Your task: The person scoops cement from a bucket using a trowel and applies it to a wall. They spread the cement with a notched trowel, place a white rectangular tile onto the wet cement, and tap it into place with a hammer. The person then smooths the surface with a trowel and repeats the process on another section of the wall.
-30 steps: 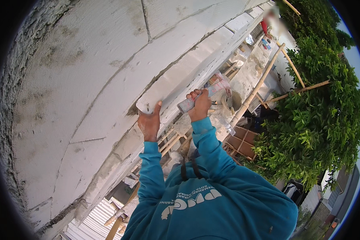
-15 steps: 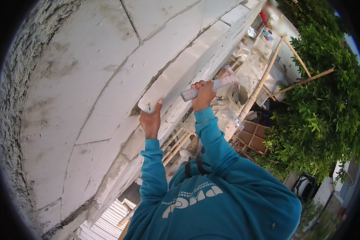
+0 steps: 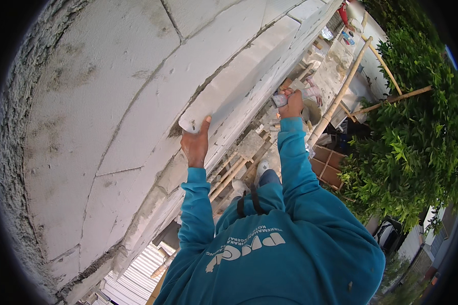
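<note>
A long, pale wall block (image 3: 244,71) with a rounded near end is set along the face of the wall. My left hand (image 3: 194,145) grips that near end, its thumb lying on the block and the other fingers mostly hidden. Out to the right, my right hand (image 3: 291,105) is closed around a hammer-like tool (image 3: 311,93), grey with pinkish-red stains. The tool is held apart from the block, over the scaffold, and its exact kind is hard to make out.
The white block wall (image 3: 112,101) with dark joints fills the left. Bamboo poles (image 3: 341,94) cross the right side, beside a bucket (image 3: 311,113) and wooden planks (image 3: 229,175). Leafy branches (image 3: 407,142) hang at far right. A person in red (image 3: 344,16) is at the top.
My right hand has swung away from the block, to the right and slightly up, carrying the tool. My left hand stays on the block's end.
</note>
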`<state>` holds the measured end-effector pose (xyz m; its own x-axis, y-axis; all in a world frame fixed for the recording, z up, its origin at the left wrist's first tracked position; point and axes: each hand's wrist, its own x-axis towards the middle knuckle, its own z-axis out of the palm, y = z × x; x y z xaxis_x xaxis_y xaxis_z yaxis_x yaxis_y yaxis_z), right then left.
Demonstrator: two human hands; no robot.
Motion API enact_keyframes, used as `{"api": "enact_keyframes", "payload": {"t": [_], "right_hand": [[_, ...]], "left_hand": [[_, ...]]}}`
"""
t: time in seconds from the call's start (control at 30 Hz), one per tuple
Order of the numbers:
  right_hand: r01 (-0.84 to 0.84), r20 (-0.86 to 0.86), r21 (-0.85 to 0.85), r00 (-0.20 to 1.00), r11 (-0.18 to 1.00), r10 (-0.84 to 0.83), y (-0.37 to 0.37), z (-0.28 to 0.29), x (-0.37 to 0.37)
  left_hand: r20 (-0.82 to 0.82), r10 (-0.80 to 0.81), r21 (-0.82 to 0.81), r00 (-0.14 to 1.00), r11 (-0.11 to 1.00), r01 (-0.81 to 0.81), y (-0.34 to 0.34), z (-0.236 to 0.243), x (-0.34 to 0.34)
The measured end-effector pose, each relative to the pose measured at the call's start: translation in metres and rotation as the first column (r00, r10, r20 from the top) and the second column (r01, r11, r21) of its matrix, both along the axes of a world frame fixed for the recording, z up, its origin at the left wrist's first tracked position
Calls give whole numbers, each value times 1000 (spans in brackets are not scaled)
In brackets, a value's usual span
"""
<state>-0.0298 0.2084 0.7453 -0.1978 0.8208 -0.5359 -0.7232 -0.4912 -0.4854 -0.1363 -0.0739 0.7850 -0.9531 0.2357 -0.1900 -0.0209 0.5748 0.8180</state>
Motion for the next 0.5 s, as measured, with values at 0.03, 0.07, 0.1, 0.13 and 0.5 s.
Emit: {"api": "enact_keyframes", "payload": {"t": [0.03, 0.07, 0.1, 0.13, 0.5], "right_hand": [[110, 29, -38, 994, 993, -109, 6, 0, -13], [188, 34, -41, 982, 981, -187, 16, -10, -28], [55, 15, -25, 998, 998, -54, 13, -20, -46], [-93, -8, -11, 996, 996, 92, 5, -21, -61], [52, 94, 42, 994, 998, -56, 38, 6, -63]], "left_hand": [[-6, 7, 32, 1000, 999, -7, 1, -2, 2], [-1, -16, 20, 1000, 1000, 16, 7, -2, 3], [3, -37, 4, 999, 999, 37, 9, -2, 3], [0, -45, -17, 999, 999, 45, 7, -1, 2], [-24, -20, 96, 1000, 995, 22, 10, 7, 5]]}}
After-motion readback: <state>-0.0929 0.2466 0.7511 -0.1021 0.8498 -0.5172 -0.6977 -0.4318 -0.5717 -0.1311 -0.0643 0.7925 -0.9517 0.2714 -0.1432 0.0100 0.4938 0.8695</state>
